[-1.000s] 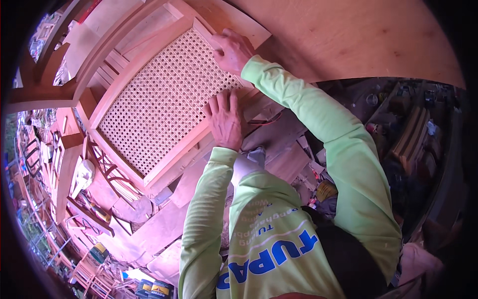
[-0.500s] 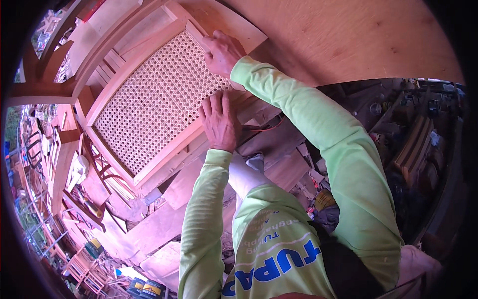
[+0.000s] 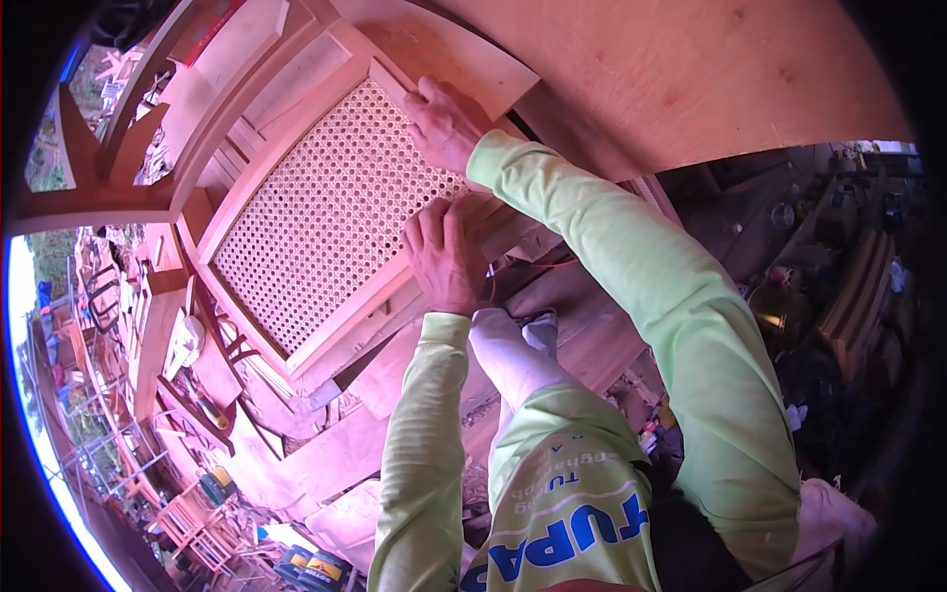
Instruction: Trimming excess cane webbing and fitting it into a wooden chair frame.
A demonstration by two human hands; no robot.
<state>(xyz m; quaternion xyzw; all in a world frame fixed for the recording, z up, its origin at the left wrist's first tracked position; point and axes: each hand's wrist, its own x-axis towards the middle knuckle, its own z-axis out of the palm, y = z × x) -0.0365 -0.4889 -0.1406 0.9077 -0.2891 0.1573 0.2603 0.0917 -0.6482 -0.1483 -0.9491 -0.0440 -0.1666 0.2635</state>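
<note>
A wooden frame (image 3: 340, 318) with a woven cane panel (image 3: 330, 202) set in it lies tilted in front of me. My left hand (image 3: 446, 259) is on its near rail, close to the right corner, with bent fingers hooked over the wood and the thumb hidden. Farther up, my right hand (image 3: 451, 126) holds the frame's right side. Its fingers are curled at the border of the cane. Neither hand shows a tool.
Curved wooden chair parts (image 3: 212, 118) stand at the far left. A large plywood sheet (image 3: 691, 74) overhangs the upper right. Below the frame lie boards and scraps, with a small wooden stool (image 3: 192, 523) at lower left. Stacked timber (image 3: 856, 296) stands at the right.
The whole view has shifted, so the frame and both hands appear slightly farther right and lower. Both hands keep nearly the same places on the frame.
</note>
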